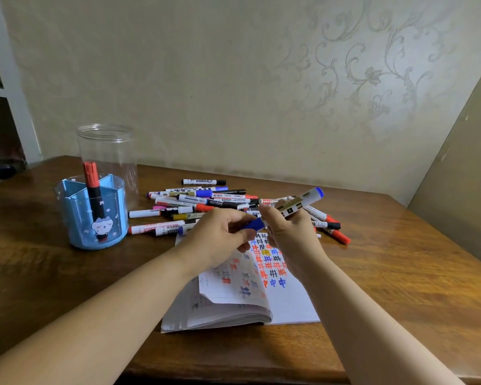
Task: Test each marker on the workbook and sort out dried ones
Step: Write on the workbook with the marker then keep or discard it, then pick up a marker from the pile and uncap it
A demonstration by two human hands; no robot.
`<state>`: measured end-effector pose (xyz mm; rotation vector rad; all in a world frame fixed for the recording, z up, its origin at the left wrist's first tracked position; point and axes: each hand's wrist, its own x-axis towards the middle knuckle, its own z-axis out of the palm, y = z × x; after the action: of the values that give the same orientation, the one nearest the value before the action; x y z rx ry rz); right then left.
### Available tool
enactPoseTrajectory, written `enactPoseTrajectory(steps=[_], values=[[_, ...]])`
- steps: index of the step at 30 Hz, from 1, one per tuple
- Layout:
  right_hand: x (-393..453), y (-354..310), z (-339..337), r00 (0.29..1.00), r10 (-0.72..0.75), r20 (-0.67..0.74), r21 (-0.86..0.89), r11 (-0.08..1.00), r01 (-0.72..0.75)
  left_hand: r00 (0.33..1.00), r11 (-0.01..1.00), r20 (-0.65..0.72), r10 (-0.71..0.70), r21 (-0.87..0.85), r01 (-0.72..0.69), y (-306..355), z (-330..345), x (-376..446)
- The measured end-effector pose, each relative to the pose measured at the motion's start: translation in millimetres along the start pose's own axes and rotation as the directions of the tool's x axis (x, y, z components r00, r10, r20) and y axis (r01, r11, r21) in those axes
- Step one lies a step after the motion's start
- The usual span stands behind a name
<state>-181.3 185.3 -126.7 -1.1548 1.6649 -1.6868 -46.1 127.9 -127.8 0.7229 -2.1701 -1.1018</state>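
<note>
glossy wood table [400,273] (grain visible), paper workbook [289,307]

Soft, rather dim indoor light with a warm yellowish cast. A faint sheen lies on the table [400,273] at right. Shadows are weak. Wide-angle bending curves the edges; the hands [222,234] look slightly blurred.

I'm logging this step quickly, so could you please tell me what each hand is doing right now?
Left hand: pinching the blue cap.
Right hand: holding the blue marker.
</note>
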Motion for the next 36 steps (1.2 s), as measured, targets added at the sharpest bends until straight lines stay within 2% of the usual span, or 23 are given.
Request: enactPoseTrajectory(steps=[6, 9, 12, 15, 17, 19, 22, 25, 28, 30, 31, 36], values=[[-8, -16, 30, 0.994, -0.070, 0.088, -0.005, 0.997, 0.071, 0.989, 0.999, -0.142, -0.053, -0.002, 0.053, 4, -22, -27], [-23, -26, 66, 0.972, -0.080, 0.223, -0.021, 0.996, 0.086, 0.972, 0.993, -0.217, -0.087, 0.053, 0.101, 3, -48, -63], [-51, -32, 116, 0.920, -0.051, 0.390, -0.010, 0.998, 0.060, 0.918, 0.978, -0.361, -0.161, 0.064, 0.197, -10, -82, -119], [-93, -36, 175, 0.799, -0.048, 0.599, 0.018, 0.999, 0.046, 0.825, 0.953, -0.509, -0.245, 0.031, 0.302, -30, -124, -199], [-124, -34, 215, 0.697, -0.053, 0.716, 0.075, 0.997, -0.001, 0.723, 0.935, -0.623, -0.299, -0.040, 0.352, -41, -149, -262], [-155, -26, 253, 0.593, -0.036, 0.804, 0.060, 0.998, -0.021, 0.605, 0.899, -0.715, -0.351, -0.078, 0.430, -53, -169, -328], [-202, -9, 306, 0.460, 0.036, 0.887, -0.071, 0.996, 0.059, 0.446, 0.820, -0.790, -0.421, -0.121, 0.560, -73, -188, -421], [-254, 9, 352, 0.353, 0.053, 0.934, -0.122, 0.977, 0.174, 0.338, 0.722, -0.816, -0.468, -0.134, 0.678, -100, -194, -499], [-302, 29, 387, 0.206, 0.061, 0.977, -0.122, 0.946, 0.300, 0.231, 0.607, -0.827, -0.513, -0.158, 0.779, -126, -193, -557], [-325, 39, 402, 0.113, 0.079, 0.990, -0.114, 0.931, 0.346, 0.168, 0.550, -0.832, -0.529, -0.185, 0.814, -141, -191, -584], [-333, 43, 408, 0.082, 0.090, 0.993, -0.114, 0.927, 0.357, 0.157, 0.524, -0.826, -0.541, -0.185, 0.831, -150, -191, -596], [-345, 53, 424, 0.042, 0.123, 0.992, -0.129, 0.916, 0.380, 0.111, 0.414, -0.761, -0.639, -0.219, 0.884, -176, -188, -619]])
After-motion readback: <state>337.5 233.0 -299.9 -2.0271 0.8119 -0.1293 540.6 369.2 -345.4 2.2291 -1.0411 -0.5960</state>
